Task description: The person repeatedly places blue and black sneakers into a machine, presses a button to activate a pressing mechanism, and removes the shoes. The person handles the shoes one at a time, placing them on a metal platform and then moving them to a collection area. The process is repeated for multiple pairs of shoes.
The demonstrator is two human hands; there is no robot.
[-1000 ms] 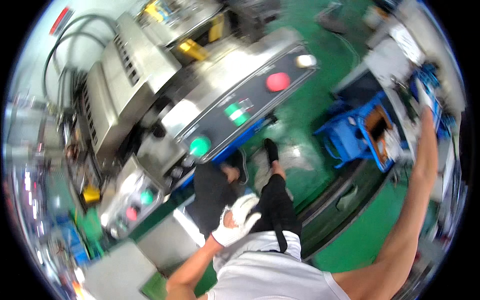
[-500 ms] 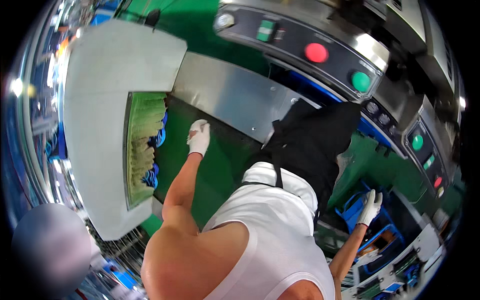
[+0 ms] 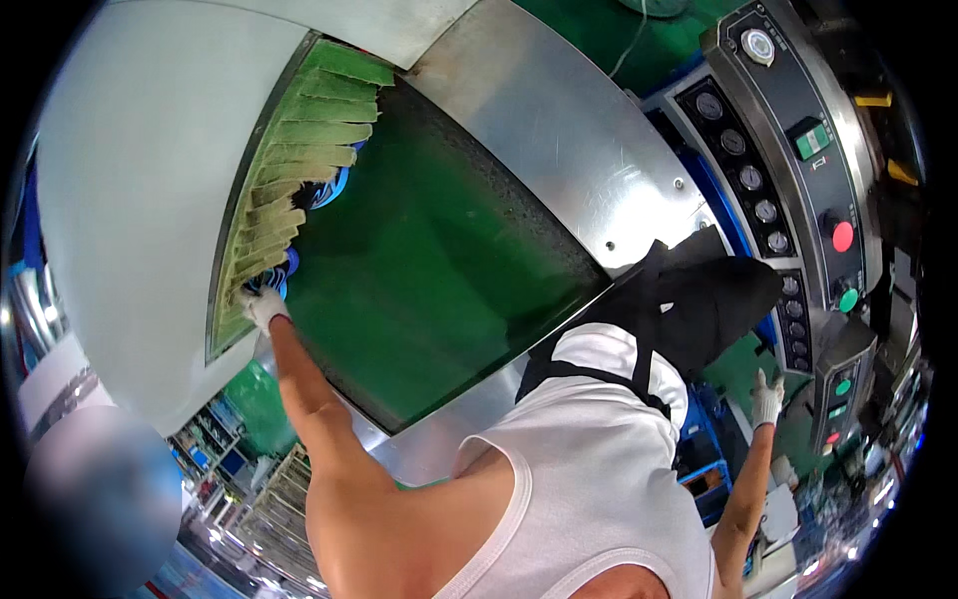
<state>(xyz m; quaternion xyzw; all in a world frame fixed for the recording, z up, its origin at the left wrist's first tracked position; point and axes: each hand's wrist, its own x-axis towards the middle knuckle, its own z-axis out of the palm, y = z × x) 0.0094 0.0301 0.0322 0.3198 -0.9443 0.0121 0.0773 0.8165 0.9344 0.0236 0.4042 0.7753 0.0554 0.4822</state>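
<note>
My left hand, in a white glove, reaches the near end of a green strip curtain. Its fingers are closed at a blue and black shoe that sits partly under the strips; some of the fingertips are hidden. Farther along the curtain a second blue and black shoe pokes out. Both rest on a green conveyor belt. Out to the right hangs my right hand, gloved in white too, fingers apart and holding nothing.
A pale machine housing surrounds the curtain opening. Bare metal plate borders the belt's far side. To the right stands a machine with gauges, a red button and a green button. Blue metal frames stand below my right arm.
I have turned and come closer to the curtain opening. My left hand has gone from above the belt to the nearer shoe. My right hand stays out at the side.
</note>
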